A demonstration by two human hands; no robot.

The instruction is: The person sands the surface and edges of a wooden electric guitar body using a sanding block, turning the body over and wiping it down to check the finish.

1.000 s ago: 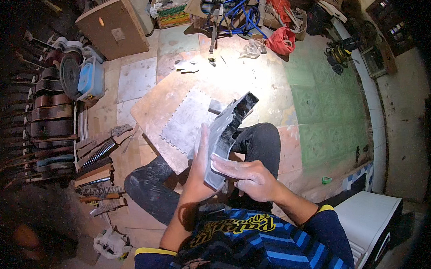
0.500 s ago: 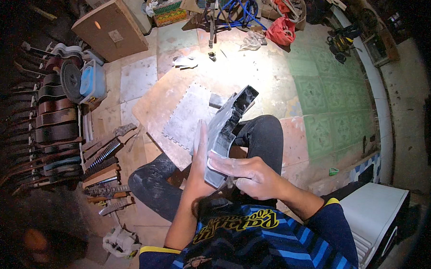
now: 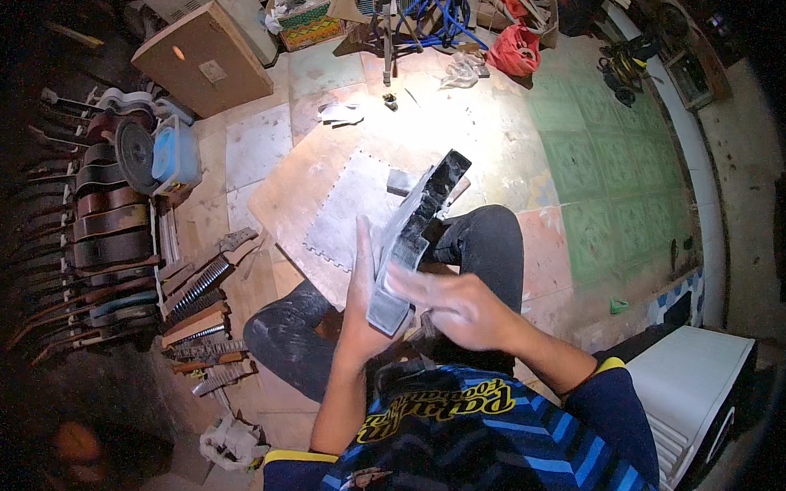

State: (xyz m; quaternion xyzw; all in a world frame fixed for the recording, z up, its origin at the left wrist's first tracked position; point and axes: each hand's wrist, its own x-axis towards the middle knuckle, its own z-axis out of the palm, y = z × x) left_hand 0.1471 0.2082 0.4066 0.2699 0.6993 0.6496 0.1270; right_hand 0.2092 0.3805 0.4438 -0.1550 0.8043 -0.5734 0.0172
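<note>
My left hand (image 3: 361, 304) is wrapped round a long, dusty black and grey guitar-like piece (image 3: 433, 197) with a stepped edge, held tilted above my lap. My right hand (image 3: 457, 309) is closed, motion-blurred, pressing a small pale pad (image 3: 392, 279) on the piece's near edge. Beyond them lie a board (image 3: 277, 193) and a dusty grey foam mat (image 3: 339, 208) with a small dark block (image 3: 399, 180) on it. My bent legs (image 3: 489, 246) in dark trousers frame the piece.
Guitar bodies (image 3: 108, 240) line the left, with loose necks (image 3: 198, 298) beside them. Behind are a wooden cabinet (image 3: 188, 74), blue hose (image 3: 445, 24) and red bag (image 3: 512, 52). A white appliance (image 3: 680, 382) sits at my right. A plastic tub (image 3: 178, 154) stands by the guitars.
The surroundings have shifted a little rightward in view. The piece stands slightly higher in the picture, and my right hand has shifted a little along its edge, now more blurred.
</note>
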